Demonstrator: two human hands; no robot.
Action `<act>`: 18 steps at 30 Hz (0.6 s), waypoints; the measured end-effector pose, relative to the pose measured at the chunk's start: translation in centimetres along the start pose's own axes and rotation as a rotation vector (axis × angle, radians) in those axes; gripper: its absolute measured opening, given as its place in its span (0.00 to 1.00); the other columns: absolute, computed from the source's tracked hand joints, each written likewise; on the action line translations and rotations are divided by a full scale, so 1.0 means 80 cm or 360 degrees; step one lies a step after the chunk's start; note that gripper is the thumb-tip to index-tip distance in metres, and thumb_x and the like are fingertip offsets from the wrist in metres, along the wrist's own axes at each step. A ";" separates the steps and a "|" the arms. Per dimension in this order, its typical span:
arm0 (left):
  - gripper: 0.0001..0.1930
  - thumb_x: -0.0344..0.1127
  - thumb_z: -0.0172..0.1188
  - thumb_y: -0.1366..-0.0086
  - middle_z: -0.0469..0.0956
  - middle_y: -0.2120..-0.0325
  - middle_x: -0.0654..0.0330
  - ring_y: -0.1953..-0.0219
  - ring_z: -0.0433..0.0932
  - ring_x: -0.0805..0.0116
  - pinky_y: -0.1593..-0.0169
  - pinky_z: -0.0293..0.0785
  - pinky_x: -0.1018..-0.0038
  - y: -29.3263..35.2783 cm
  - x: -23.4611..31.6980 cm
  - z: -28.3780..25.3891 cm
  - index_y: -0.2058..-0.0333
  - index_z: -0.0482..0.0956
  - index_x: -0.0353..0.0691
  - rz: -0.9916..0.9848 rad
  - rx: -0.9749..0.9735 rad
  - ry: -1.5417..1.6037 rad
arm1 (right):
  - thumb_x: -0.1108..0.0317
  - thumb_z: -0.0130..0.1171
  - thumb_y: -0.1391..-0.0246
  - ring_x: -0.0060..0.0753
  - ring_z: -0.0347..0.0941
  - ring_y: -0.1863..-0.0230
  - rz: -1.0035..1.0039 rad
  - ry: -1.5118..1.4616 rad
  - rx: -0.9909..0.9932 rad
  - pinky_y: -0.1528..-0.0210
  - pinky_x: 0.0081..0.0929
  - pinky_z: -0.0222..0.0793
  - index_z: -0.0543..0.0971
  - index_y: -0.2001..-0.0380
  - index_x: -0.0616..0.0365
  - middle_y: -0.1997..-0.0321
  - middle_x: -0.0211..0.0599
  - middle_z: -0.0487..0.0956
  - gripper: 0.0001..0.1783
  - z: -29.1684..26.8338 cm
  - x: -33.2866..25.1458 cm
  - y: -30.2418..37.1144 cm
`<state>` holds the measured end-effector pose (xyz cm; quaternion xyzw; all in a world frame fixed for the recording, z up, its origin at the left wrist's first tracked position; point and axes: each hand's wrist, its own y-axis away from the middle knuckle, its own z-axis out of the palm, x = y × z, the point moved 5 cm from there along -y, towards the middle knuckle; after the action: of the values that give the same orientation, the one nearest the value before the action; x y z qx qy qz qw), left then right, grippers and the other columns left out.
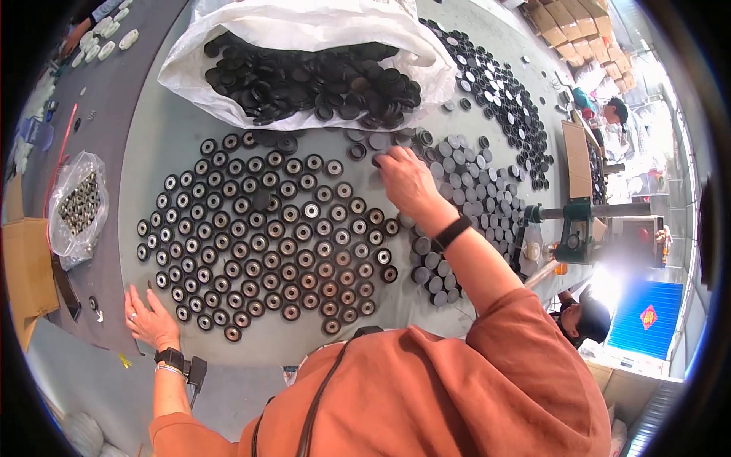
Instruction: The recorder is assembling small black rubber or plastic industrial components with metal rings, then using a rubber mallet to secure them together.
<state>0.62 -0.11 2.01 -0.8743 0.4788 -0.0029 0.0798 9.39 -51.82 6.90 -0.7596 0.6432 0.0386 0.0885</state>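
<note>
My right hand (410,179) reaches to the far middle of the table, fingertips closed on a small round black cap (377,161). Around it lie loose black caps and rings. My left hand (152,320) rests at the table's left edge with fingers spread, holding nothing. Between my hands spreads a wide group of black wheel-like discs (259,244) with metal centres, laid flat side by side. Right of them sits a cluster of grey round caps (464,179), partly hidden by my right forearm. A white woven sack (183,72) full of black caps lies open beyond.
More black and grey caps (495,87) spread at the far right. A green press-like machine (576,232) stands at the right edge. On the left are a clear bag (78,206) of small metal parts and a cardboard box (30,263). Other people (586,320) are on the right.
</note>
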 end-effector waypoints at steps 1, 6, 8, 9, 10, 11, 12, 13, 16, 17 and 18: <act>0.23 0.54 0.43 0.36 0.61 0.43 0.69 0.43 0.58 0.61 0.45 0.55 0.54 0.000 0.001 0.001 0.44 0.63 0.58 0.0023 0.0008 -0.0008 | 0.72 0.52 0.54 0.42 0.69 0.58 -0.0004 -0.0001 0.0004 0.55 0.34 0.67 0.76 0.64 0.58 0.64 0.39 0.72 0.11 0.003 0.007 0.008; 0.23 0.53 0.43 0.36 0.61 0.43 0.68 0.43 0.59 0.60 0.45 0.55 0.55 0.004 0.001 -0.002 0.44 0.64 0.57 0.0001 -0.0019 -0.0022 | 0.72 0.53 0.58 0.40 0.68 0.60 0.0121 0.0323 -0.0009 0.60 0.35 0.66 0.74 0.73 0.56 0.68 0.37 0.71 0.05 -0.005 0.009 0.001; 0.23 0.53 0.43 0.36 0.61 0.43 0.67 0.43 0.59 0.60 0.45 0.55 0.55 0.002 0.003 -0.001 0.44 0.64 0.57 0.0002 0.0001 -0.0008 | 0.69 0.54 0.57 0.41 0.69 0.61 0.0152 0.0367 0.0085 0.60 0.35 0.67 0.75 0.75 0.56 0.69 0.38 0.72 0.04 -0.012 0.001 -0.017; 0.23 0.53 0.43 0.36 0.61 0.43 0.67 0.43 0.59 0.60 0.45 0.55 0.55 0.001 0.005 -0.001 0.44 0.64 0.56 0.0020 0.0003 0.0001 | 0.68 0.54 0.56 0.42 0.70 0.61 0.0128 0.0219 0.0143 0.60 0.35 0.68 0.76 0.74 0.56 0.70 0.38 0.73 0.05 -0.015 -0.008 -0.030; 0.23 0.53 0.44 0.36 0.61 0.43 0.67 0.43 0.59 0.61 0.45 0.55 0.55 0.003 0.006 -0.002 0.44 0.64 0.56 0.0036 0.0002 0.0005 | 0.67 0.55 0.56 0.42 0.71 0.62 0.0101 0.0067 0.0194 0.60 0.35 0.68 0.76 0.74 0.56 0.71 0.39 0.73 0.06 -0.016 -0.017 -0.043; 0.23 0.53 0.44 0.36 0.62 0.44 0.67 0.44 0.60 0.61 0.45 0.55 0.56 0.003 0.008 -0.001 0.44 0.64 0.56 0.0052 0.0032 0.0045 | 0.66 0.55 0.55 0.43 0.73 0.64 0.0077 -0.0051 0.0235 0.61 0.35 0.69 0.77 0.72 0.56 0.72 0.40 0.75 0.07 -0.016 -0.027 -0.057; 0.23 0.53 0.44 0.36 0.62 0.44 0.67 0.44 0.60 0.61 0.45 0.55 0.56 0.003 0.006 0.002 0.44 0.64 0.56 0.0044 0.0031 0.0045 | 0.65 0.56 0.55 0.42 0.74 0.63 0.0112 -0.0136 0.0261 0.61 0.36 0.69 0.79 0.71 0.54 0.71 0.40 0.76 0.08 -0.017 -0.038 -0.074; 0.23 0.52 0.44 0.36 0.62 0.44 0.66 0.44 0.59 0.61 0.45 0.55 0.56 0.003 0.003 0.002 0.44 0.64 0.56 0.0052 0.0049 0.0043 | 0.64 0.56 0.54 0.42 0.74 0.62 0.0136 -0.0228 0.0281 0.61 0.36 0.70 0.79 0.71 0.53 0.71 0.40 0.76 0.08 -0.010 -0.044 -0.093; 0.23 0.52 0.45 0.36 0.62 0.44 0.66 0.44 0.59 0.61 0.45 0.55 0.56 0.002 0.007 -0.009 0.44 0.64 0.55 0.0047 0.0042 0.0076 | 0.63 0.56 0.55 0.43 0.74 0.62 0.0287 -0.0304 0.0437 0.61 0.38 0.70 0.79 0.71 0.51 0.70 0.40 0.76 0.08 -0.005 -0.040 -0.143; 0.23 0.51 0.45 0.37 0.62 0.44 0.66 0.44 0.59 0.61 0.45 0.55 0.56 0.003 0.009 -0.010 0.44 0.65 0.55 0.0024 0.0008 0.0082 | 0.62 0.56 0.55 0.43 0.74 0.62 0.0410 -0.0310 0.0553 0.62 0.38 0.70 0.79 0.71 0.49 0.69 0.39 0.76 0.08 -0.005 -0.031 -0.153; 0.23 0.51 0.45 0.37 0.62 0.44 0.66 0.44 0.59 0.61 0.45 0.55 0.56 0.003 0.006 -0.007 0.44 0.65 0.55 0.0023 0.0007 0.0090 | 0.62 0.56 0.55 0.43 0.74 0.62 0.0408 -0.0303 0.0556 0.62 0.38 0.70 0.79 0.71 0.49 0.69 0.39 0.76 0.08 -0.005 -0.024 -0.160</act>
<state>0.64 -0.74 2.52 -0.8702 0.4872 -0.0280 0.0684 21.64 -47.98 8.70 -0.6379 0.7200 0.0091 0.2732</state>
